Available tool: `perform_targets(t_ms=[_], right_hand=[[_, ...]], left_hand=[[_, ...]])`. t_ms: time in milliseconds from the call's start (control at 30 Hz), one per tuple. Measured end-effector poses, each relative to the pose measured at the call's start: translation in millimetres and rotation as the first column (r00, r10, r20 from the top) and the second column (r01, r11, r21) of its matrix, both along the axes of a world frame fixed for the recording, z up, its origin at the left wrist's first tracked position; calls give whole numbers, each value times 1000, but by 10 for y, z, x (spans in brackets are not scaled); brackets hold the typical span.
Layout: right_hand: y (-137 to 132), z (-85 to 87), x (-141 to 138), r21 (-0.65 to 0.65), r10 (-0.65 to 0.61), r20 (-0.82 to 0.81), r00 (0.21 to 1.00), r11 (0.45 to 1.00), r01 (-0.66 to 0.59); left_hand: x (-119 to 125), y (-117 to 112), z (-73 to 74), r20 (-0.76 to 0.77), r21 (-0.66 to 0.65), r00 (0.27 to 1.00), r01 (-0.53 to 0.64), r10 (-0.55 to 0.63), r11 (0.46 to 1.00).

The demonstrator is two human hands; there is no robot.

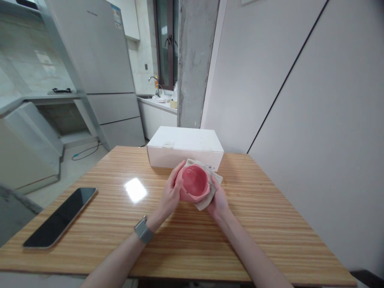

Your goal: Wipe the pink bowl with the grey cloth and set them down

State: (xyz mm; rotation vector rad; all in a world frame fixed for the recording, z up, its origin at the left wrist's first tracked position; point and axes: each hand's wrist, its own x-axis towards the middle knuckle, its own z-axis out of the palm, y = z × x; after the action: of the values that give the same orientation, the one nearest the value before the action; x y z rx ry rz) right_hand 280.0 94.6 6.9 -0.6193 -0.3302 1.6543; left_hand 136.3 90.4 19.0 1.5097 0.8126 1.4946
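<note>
A pink bowl with a notched rim is held up over the table, its open side tilted toward me. My left hand grips the bowl's left side, thumb at the rim. On the other side my right hand holds a light grey cloth against the bowl's outside. The cloth wraps behind the bowl and shows above and below it. Fingers of both hands are partly hidden behind the bowl and cloth.
A white box stands behind the bowl on the wood-grain table. A black-screened phone lies at the table's left. A white wall rises along the right. Beyond are a fridge and a sink tap.
</note>
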Motion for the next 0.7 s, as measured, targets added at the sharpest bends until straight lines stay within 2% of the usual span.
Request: perform_targets(t_ms=[133, 200, 300, 400, 567, 633, 700], right_hand=[[7, 31, 59, -36, -7, -44, 999, 999, 6], [5, 38, 66, -25, 21, -53, 998, 999, -22], [9, 36, 50, -18, 79, -75, 994, 997, -81], [14, 33, 23, -7, 162, -110, 981, 986, -164], [-2, 21, -9, -38, 260, -130, 957, 963, -267], [-19, 14, -25, -82, 277, -130, 952, 954, -289], [-33, 10, -44, -85, 312, -141, 940, 942, -325]], left_hand=[[-48, -17, 52, -139, 38, 973, 192, -185, 981], [-66, -6, 80, -182, 20, 963, 207, -200, 978], [-53, 22, 83, -173, -9, 976, 134, -134, 991], [-16, 64, 21, -100, -61, 995, 8, -14, 998], [-18, 110, -72, -28, -194, 974, -224, 223, 955], [-23, 95, -69, 13, -190, 964, -258, 266, 947], [-6, 65, -60, 37, -120, 961, -269, 275, 956]])
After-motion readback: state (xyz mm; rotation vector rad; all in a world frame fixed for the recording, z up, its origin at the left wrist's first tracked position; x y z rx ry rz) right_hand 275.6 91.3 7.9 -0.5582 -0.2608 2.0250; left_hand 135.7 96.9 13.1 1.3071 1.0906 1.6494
